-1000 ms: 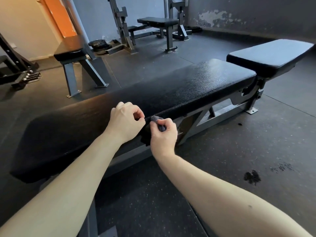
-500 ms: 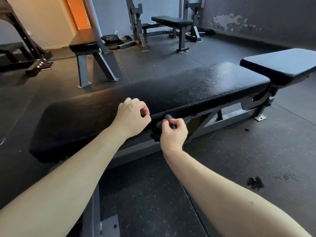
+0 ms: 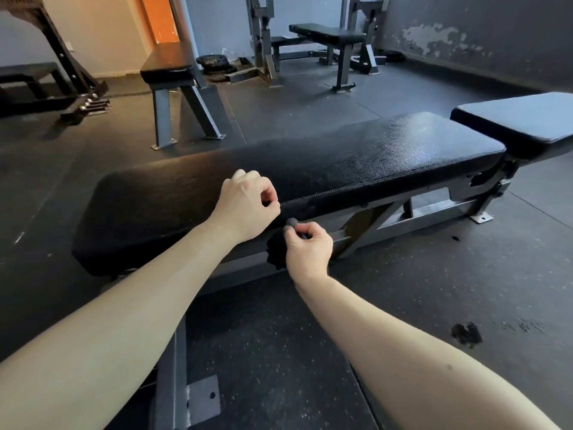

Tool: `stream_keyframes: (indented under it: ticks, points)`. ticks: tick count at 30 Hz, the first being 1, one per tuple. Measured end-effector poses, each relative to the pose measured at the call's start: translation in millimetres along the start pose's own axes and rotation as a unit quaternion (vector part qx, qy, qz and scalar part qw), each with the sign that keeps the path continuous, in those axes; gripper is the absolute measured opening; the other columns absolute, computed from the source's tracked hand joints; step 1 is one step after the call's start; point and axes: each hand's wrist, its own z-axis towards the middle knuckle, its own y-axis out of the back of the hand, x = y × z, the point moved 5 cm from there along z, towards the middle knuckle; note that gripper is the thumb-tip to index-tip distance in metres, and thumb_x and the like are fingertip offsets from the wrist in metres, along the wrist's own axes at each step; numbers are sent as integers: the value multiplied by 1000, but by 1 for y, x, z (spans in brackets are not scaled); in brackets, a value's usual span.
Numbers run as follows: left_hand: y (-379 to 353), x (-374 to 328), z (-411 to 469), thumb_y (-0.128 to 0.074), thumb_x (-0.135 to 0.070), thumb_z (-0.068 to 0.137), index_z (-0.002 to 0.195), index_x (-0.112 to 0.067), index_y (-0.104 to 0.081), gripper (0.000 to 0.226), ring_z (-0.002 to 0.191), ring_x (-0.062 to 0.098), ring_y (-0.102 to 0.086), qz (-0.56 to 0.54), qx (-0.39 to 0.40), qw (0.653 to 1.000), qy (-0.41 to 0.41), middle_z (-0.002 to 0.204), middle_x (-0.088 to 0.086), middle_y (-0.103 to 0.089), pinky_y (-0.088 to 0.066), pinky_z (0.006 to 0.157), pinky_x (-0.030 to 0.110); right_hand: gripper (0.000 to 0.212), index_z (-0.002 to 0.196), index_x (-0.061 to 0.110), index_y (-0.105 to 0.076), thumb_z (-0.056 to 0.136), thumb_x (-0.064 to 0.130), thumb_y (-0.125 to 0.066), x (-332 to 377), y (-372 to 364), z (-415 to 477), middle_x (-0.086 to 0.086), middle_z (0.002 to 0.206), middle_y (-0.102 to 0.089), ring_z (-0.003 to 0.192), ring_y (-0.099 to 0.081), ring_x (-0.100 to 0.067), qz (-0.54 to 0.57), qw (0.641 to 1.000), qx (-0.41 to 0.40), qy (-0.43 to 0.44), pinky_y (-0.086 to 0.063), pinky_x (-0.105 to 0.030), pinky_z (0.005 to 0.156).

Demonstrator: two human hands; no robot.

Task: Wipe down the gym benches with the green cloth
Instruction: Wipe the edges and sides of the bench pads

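A long black padded bench (image 3: 341, 156) runs across the view, with its separate seat pad (image 3: 521, 122) at the right. My right hand (image 3: 310, 249) pinches the cloth (image 3: 275, 251) just below the bench's near edge. The cloth looks dark in this light and hangs bunched to the left of that hand, a small tip sticking up above the fingers. My left hand (image 3: 245, 206) is curled into a loose fist over the pad's near edge, just up and left of the cloth, and nothing shows in it.
A second flat bench (image 3: 167, 66) stands behind on the left. A rack with another bench (image 3: 325, 34) is at the back, weight plates (image 3: 214, 65) beside it. Dark stain (image 3: 466, 333) marks the rubber floor at the right. The bench's steel foot (image 3: 201, 395) is between my arms.
My right hand has dropped a little below the pad's edge with the cloth. My left hand stays curled beside it, now slightly apart. The view has shifted left and up.
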Motion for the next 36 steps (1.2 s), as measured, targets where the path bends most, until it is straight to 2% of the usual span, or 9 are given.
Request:
stream_keyframes:
  ticks: [6,9,12,15,20,23,25,29,36]
  points:
    - [2,11,-2,-68,-31,89,81,-21,-69,13,94,23,-51,3,4,1000,6,87,-3,-61,-45,87,43,11,77,27,-71,75,36,-75,24,39,35,-3,92,-74,82,-71,-21,51,996,-78,8,-61,-47,78]
    - [3,14,-4,-68,-31,89,81,-20,-69,13,93,23,-51,-1,0,1000,7,87,-2,-61,-44,87,42,10,75,24,-70,76,33,-74,31,47,43,-3,88,-73,75,-69,-17,81,991,-108,12,-62,-49,76]
    - [3,9,-4,-68,-28,87,80,-20,-68,11,93,23,-51,2,0,1000,6,87,-2,-61,-44,86,42,8,73,22,-66,78,27,-71,21,24,17,-14,93,-69,74,-60,-14,19,997,-69,29,-58,-44,80]
    - [2,5,-4,-67,-26,87,79,-20,-68,9,92,23,-51,2,-3,1000,2,86,-2,-61,-44,86,44,15,77,22,-68,75,37,-71,8,8,0,-13,95,-69,76,-62,-15,-13,1000,3,4,-59,-41,80]
    - [3,11,-4,-68,-28,89,80,-21,-69,11,93,23,-50,-7,-3,1000,-2,88,-1,-61,-44,86,42,9,80,35,-71,72,40,-72,23,39,37,-7,95,-71,77,-63,-15,24,996,-85,15,-60,-48,81]
    - [2,11,-5,-68,-28,88,79,-21,-68,11,92,22,-50,-9,-8,1000,-2,87,-1,-61,-43,85,41,14,78,28,-70,71,40,-71,18,35,40,-10,99,-70,83,-70,-27,48,994,-97,-4,-62,-50,76]
    - [1,8,-5,-68,-28,88,79,-21,-67,11,91,22,-50,-7,-8,1000,0,87,-1,-60,-44,84,41,12,75,24,-68,72,36,-70,11,27,29,-13,97,-70,79,-69,-27,38,996,-83,-12,-61,-50,75]
    - [0,6,-6,-68,-26,87,79,-19,-68,11,90,22,-50,-5,-12,1000,-4,86,-1,-60,-44,84,43,9,76,20,-69,82,26,-73,4,20,10,-11,93,-71,76,-65,-16,-13,1000,-20,-20,-59,-44,79]
    - [-2,9,-6,-69,-25,87,78,-19,-68,10,88,22,-51,-10,-27,999,-21,83,-1,-61,-47,81,45,9,81,21,-70,87,22,-76,52,45,33,-7,108,-67,90,-67,-8,64,989,-116,72,-52,-17,81]
